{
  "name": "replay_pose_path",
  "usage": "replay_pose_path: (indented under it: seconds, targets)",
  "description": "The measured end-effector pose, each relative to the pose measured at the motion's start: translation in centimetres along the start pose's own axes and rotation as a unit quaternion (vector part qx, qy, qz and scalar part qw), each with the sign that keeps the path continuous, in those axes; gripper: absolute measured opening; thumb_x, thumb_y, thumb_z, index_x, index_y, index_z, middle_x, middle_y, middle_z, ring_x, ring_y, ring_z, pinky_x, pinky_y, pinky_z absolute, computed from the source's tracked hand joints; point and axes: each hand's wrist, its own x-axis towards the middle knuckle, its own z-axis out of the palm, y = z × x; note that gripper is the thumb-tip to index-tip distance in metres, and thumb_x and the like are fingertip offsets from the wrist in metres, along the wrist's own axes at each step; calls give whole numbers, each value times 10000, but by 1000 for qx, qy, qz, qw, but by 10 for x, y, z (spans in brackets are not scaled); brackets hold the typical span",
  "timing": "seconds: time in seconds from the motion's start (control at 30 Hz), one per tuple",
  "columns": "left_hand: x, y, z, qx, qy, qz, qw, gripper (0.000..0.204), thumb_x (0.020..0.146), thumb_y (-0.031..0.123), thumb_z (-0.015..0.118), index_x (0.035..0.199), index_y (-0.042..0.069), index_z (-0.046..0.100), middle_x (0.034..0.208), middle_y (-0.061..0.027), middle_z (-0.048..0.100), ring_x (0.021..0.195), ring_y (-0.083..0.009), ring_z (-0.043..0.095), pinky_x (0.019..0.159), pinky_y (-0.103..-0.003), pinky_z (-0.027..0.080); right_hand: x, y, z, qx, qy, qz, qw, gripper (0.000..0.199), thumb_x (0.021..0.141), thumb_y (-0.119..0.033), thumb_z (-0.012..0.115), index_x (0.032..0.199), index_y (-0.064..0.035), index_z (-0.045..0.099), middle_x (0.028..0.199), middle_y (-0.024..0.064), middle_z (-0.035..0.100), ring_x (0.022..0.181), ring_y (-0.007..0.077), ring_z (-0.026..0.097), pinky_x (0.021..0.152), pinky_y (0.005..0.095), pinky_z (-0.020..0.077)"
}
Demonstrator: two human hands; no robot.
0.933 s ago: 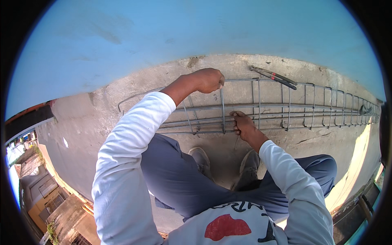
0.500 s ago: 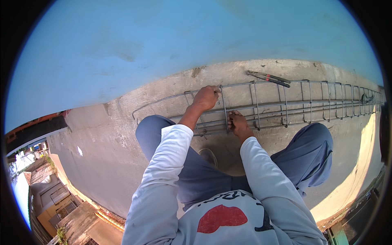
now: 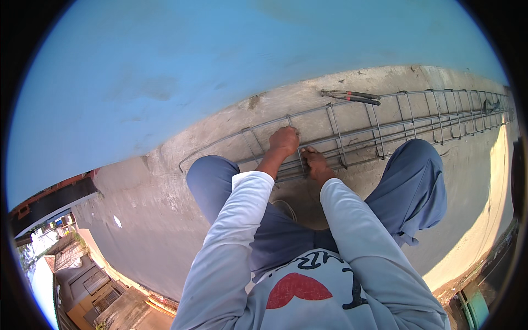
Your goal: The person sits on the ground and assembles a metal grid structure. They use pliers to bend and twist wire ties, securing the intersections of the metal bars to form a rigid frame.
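Note:
A long rebar cage (image 3: pixel 404 129) of thin steel bars and rectangular stirrups lies across the concrete in front of me, running off to the right. My left hand (image 3: pixel 284 141) is closed over one stirrup (image 3: pixel 289 119), just below the upper bar; whatever its fingers pinch is hidden. Close to its right and lower, my right hand (image 3: pixel 315 163) has its fingers curled at the same stirrup and the middle bars, thumb side toward my left hand. Pincers (image 3: pixel 352 97) with dark handles and red marks rest above the cage, touching nothing I hold.
My bent knees (image 3: pixel 212 176) flank the work, the left one overlapping the cage's left part. Beyond the concrete strip (image 3: pixel 385 77) is a smooth blue surface (image 3: pixel 165 71). A dark bundle (image 3: pixel 489 106) sits at the cage's far right. Lower left, the concrete ends at an edge above buildings (image 3: pixel 88 280).
My left hand has come down from the upper bar along the stirrup, closer to my right hand. My right hand stays at the middle bars. The whole view has tilted slightly.

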Motion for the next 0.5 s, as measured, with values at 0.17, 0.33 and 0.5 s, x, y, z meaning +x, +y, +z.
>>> replay_pose_path:
  seconds: [0.17, 0.33, 0.5]
  targets:
    - [8, -4, 23, -65, -23, -32, 997, 313, 924, 352, 667, 1091, 98, 743, 1119, -150, 720, 1081, -339, 674, 916, -447, 530, -7, -3, 12, 49, 39, 8, 998, 82, 935, -80, 622, 995, -68, 678, 741, -28, 572, 606, 106, 470, 557, 304, 382]
    - [-3, -11, 35, -189, 83, -44, 977, 275, 886, 322, 727, 997, 75, 771, 983, -171, 736, 961, -348, 700, 837, -431, 542, -5, -8, 8, -57, 61, -1, 996, 59, 949, -134, 657, 908, -94, 669, 729, -27, 584, 633, 123, 535, 606, 317, 444]
    - [-10, -20, 45, -230, 135, -22, 964, 268, 889, 297, 721, 993, 53, 765, 973, -202, 728, 918, -366, 695, 806, -435, 528, -2, 4, 17, -276, 164, -136, 937, 170, 945, -202, 662, 870, -53, 695, 766, 53, 675, 651, 210, 617, 613, 367, 471]
